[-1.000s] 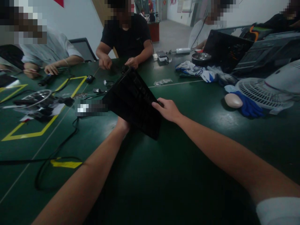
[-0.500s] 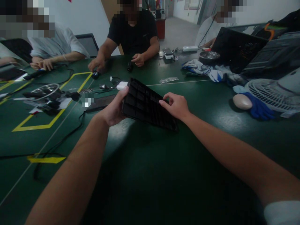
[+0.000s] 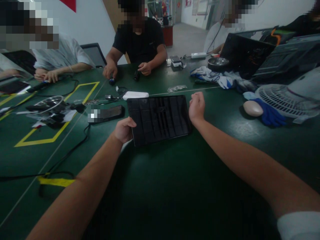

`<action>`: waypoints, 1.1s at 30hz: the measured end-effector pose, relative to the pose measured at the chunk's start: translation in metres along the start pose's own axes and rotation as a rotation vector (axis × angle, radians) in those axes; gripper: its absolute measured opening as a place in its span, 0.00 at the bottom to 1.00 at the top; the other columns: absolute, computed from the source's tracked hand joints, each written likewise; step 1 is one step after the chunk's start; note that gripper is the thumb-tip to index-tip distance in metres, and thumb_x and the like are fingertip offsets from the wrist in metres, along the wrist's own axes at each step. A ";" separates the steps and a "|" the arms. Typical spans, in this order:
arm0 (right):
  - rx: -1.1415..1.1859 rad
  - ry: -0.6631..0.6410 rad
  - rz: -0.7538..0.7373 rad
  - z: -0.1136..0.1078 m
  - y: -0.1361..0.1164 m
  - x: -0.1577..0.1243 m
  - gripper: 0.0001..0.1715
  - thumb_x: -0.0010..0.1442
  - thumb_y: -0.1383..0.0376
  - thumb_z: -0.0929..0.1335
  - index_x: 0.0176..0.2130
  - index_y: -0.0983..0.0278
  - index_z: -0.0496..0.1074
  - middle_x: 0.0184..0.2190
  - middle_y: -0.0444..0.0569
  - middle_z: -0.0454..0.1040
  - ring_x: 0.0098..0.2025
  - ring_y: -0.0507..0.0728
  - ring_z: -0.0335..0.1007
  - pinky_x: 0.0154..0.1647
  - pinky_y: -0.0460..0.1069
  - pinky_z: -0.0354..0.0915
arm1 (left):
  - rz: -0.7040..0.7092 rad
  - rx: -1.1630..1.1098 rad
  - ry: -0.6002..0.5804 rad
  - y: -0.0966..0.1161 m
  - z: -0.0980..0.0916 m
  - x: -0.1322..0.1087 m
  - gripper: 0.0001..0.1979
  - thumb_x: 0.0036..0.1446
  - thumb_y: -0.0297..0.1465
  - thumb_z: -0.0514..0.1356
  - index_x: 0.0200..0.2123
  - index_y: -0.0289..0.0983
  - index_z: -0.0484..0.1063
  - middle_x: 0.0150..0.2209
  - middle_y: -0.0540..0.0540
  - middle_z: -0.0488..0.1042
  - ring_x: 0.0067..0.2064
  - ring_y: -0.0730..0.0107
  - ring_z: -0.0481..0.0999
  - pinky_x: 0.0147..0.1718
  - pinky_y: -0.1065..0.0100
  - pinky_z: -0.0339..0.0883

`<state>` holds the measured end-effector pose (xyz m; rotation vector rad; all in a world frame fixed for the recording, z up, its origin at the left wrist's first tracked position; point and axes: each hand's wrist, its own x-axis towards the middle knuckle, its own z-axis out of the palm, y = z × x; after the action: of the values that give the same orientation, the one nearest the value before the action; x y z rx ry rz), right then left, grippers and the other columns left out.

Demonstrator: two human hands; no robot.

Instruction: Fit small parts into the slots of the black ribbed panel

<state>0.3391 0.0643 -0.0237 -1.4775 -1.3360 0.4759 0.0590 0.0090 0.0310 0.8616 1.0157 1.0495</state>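
A flat black plastic compartment tray point(image 3: 160, 118) is held just above the table, its divided, ribbed face tilted up toward me. My left hand point(image 3: 124, 129) grips its lower left edge, thumb on the front and the other fingers behind. Beside the tray's right edge, my right hand point(image 3: 197, 106) is closed with its fingers curled in. Whether it touches the edge or has something small inside, I cannot tell. Behind the tray's upper left lies a white flat object point(image 3: 136, 95), partly covered. A dark phone-like device point(image 3: 112, 112) rests left of the tray.
On the green table point(image 3: 160, 186), a metal bowl point(image 3: 51, 103) with tools stands at left within yellow tape. At right are a white fan point(image 3: 285, 100), a blue glove point(image 3: 271, 113) and a pale rounded object point(image 3: 253, 108). Co-workers sit across; a black cable point(image 3: 75, 146) runs at left.
The tray has turned from a slant to nearly level, facing me more. My right hand has moved off its face to the right edge and curled up. My left hand has shifted lower on the tray.
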 end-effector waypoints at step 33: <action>0.040 -0.313 -0.015 -0.037 0.000 -0.035 0.34 0.58 0.70 0.60 0.63 0.58 0.67 0.64 0.56 0.69 0.42 0.60 0.80 0.18 0.46 0.70 | -0.113 -0.026 0.198 -0.021 -0.016 0.001 0.07 0.33 0.30 0.58 0.22 0.40 0.70 0.26 0.45 0.77 0.41 0.45 0.83 0.35 0.52 0.81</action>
<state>0.3590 0.0172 -0.0214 -1.3988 -1.5687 0.7431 0.0493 0.0059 0.0063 0.6804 1.1997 1.0641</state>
